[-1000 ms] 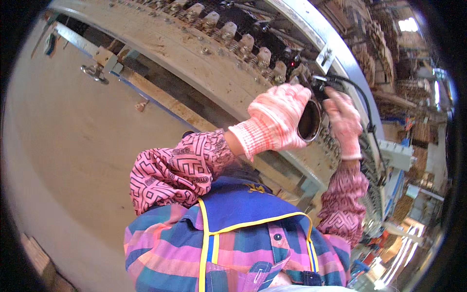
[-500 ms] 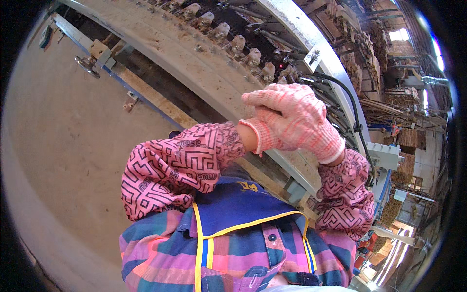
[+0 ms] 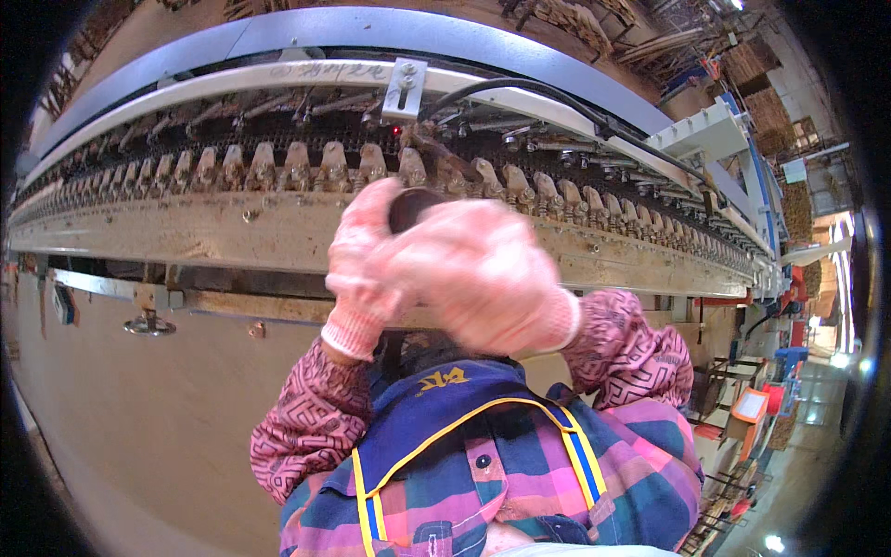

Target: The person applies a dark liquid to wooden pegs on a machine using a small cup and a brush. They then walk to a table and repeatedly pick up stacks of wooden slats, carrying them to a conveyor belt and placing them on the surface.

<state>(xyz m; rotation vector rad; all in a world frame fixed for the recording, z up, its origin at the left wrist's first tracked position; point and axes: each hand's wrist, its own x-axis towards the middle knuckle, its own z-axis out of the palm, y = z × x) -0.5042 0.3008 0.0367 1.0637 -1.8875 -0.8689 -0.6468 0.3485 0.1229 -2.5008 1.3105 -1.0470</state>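
Note:
My left hand [image 3: 364,255], in a pink and white knitted glove, is raised in front of the machine with its fingers curled. Beside the fingers shows a dark rounded shape [image 3: 414,210]; whether it is an object in the grip or a shadowed gap, I cannot make out. My right hand [image 3: 487,269], gloved alike, crosses in front of the left palm and seems to touch it. Motion smears its fingers. Just behind both hands runs the long machine's row of worn metal clamps [image 3: 297,165] on springs.
The machine's pale, dusty front beam [image 3: 186,227] spans the view. Above are a slotted metal bracket [image 3: 405,88], a black cable [image 3: 548,88] and a small red light. A handwheel [image 3: 149,323] juts out low at left. Stacked wood [image 3: 770,121] stands at far right.
My view has turned, so the machine now runs across it. The hands have moved left and lower in the picture, and the dark rounded shape has come into sight between them.

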